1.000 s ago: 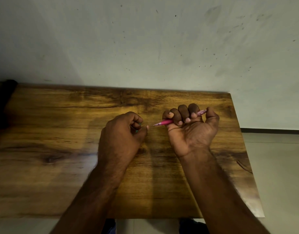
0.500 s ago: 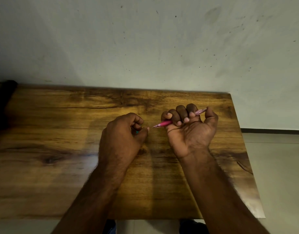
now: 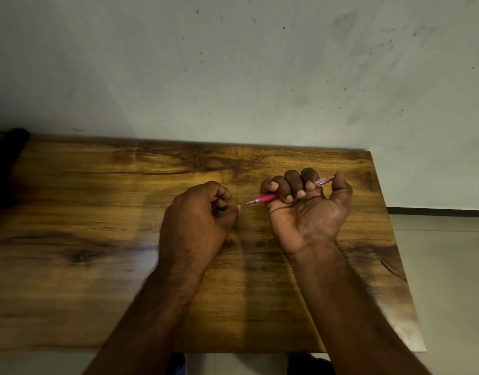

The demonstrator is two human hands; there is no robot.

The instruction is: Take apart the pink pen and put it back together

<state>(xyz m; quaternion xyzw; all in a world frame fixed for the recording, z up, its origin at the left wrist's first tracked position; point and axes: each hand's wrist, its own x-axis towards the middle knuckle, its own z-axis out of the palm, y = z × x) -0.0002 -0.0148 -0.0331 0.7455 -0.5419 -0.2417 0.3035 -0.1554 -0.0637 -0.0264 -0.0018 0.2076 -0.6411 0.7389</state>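
Your right hand (image 3: 306, 209) has its grip closed around the pink pen (image 3: 265, 198), tip poking out toward your left hand (image 3: 197, 215). Left grip curled shut; contents not discernible. Both hover over the surface (image 3: 97, 239). Pen looks whole; stage unclear.

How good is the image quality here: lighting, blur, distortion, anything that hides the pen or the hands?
Head view: dim, warm light with a brighter patch mid-table and dark left edge; forearms near the bottom edge look smeared; wide-angle bending skews the table's edges. The pink pen in the right hand reads clearly, though fingers cover its middle; whatever the closed left hand holds is hidden, bar a teal speck.
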